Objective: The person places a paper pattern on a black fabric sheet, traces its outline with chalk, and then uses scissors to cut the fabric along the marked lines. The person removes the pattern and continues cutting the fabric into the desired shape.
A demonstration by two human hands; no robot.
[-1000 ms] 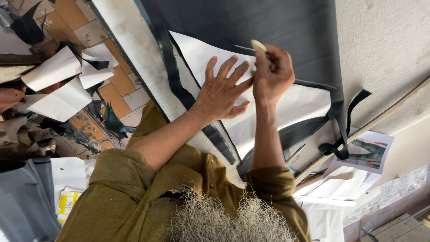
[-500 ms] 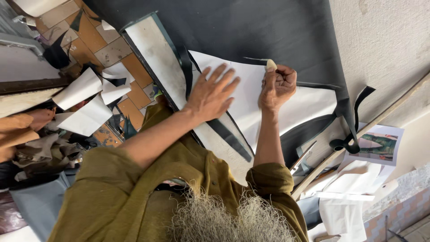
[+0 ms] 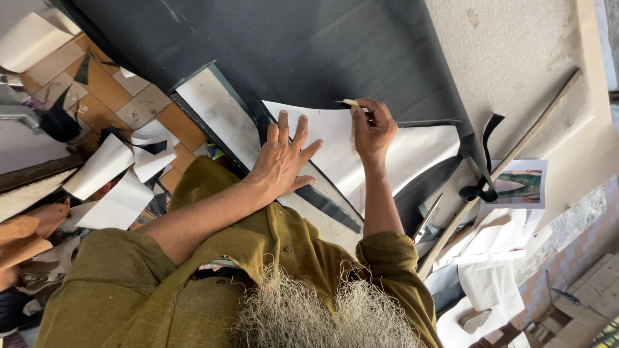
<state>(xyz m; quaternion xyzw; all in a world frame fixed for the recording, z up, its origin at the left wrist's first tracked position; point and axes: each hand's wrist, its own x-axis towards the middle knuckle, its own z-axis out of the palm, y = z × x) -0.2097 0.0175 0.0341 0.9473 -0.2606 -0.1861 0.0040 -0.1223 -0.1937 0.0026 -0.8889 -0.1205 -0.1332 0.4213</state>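
Marking a white paper pattern on dark sheet material.
My left hand (image 3: 284, 161) lies flat, fingers spread, pinning the white paper pattern (image 3: 335, 138) onto the dark grey sheet (image 3: 309, 45) on the counter; my right hand (image 3: 373, 129), grip clamped on a small pale chalk piece (image 3: 350, 102), touches the pattern's far edge.
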